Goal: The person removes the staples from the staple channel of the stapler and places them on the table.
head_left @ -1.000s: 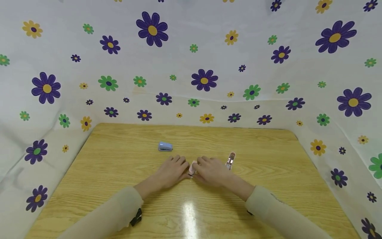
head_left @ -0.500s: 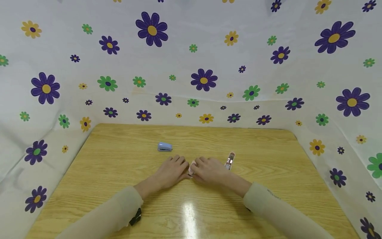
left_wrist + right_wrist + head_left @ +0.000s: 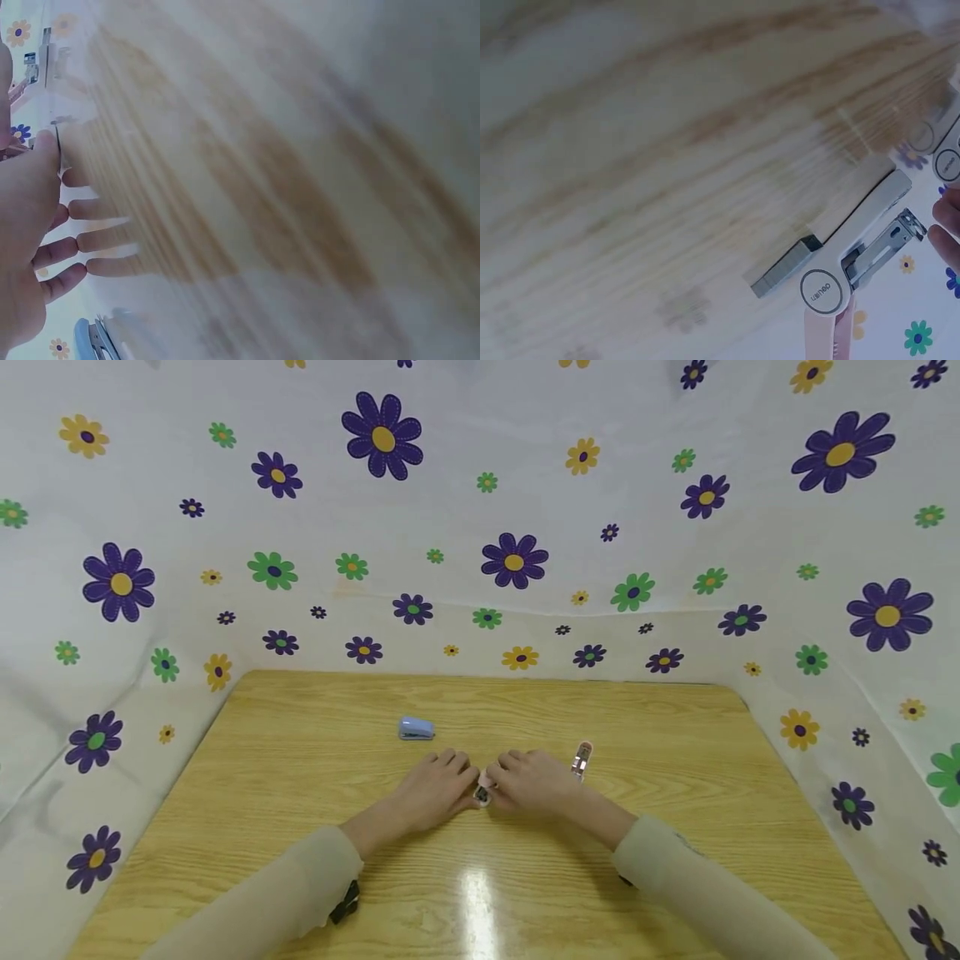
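Between the hands, low over the table in the head view, is a small pink-and-white stapler [image 3: 482, 792] with its dark inside showing. My left hand [image 3: 435, 789] grips it from the left, the thumb at its near end. My right hand [image 3: 534, 783] pinches its pink upper part from the right. The fingers cover much of it. Another pink-and-white stapler [image 3: 832, 281] lies opened out just beyond the right hand, its metal inner part raised. Against it rests a strip of staples [image 3: 786, 266] in the right wrist view.
A light blue mini stapler [image 3: 416, 728] stands farther back, left of centre, on the wooden table [image 3: 300, 718]. White cloth [image 3: 442, 518] printed with flowers hangs round the back and both sides.
Fingers of the right hand have lifted and turned the held stapler's pink upper part, baring its dark inside. The left hand has hardly moved. Both other staplers stay in place.
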Demonstrator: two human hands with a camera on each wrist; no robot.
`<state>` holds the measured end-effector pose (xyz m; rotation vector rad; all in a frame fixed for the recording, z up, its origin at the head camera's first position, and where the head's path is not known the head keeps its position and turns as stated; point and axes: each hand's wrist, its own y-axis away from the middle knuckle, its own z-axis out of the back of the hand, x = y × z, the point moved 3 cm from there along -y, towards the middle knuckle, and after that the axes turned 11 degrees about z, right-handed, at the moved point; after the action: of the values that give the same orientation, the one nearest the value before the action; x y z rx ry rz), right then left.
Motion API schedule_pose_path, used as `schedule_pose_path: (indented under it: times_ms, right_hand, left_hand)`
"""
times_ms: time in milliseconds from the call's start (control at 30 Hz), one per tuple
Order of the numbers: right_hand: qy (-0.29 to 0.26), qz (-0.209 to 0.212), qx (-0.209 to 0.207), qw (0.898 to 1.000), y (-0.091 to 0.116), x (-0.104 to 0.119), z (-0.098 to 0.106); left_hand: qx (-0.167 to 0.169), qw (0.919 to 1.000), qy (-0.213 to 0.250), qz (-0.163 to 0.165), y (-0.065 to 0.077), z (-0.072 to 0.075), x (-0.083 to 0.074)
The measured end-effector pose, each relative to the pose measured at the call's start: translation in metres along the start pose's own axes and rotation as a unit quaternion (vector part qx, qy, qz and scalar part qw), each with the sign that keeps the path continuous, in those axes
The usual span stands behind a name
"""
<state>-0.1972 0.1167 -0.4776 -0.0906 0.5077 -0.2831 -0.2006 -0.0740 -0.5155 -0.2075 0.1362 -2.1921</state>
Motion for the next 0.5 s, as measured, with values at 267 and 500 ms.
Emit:
schedule_pose_path:
  times_ms: [267, 500]
  right_hand:
    - [0.008, -0.015, -0.037, 0.999, -0.001, -0.007, 0.009]
    - [0.043, -0.009, -0.089, 0.995, 0.0, -0.02, 0.015]
  left_hand:
    - [0.002, 0.9998, 0.018, -0.011, 0.001, 0.003, 0.001]
    - [0.006, 0.9992, 0.037, -0.011, 0.001, 0.004, 0.001]
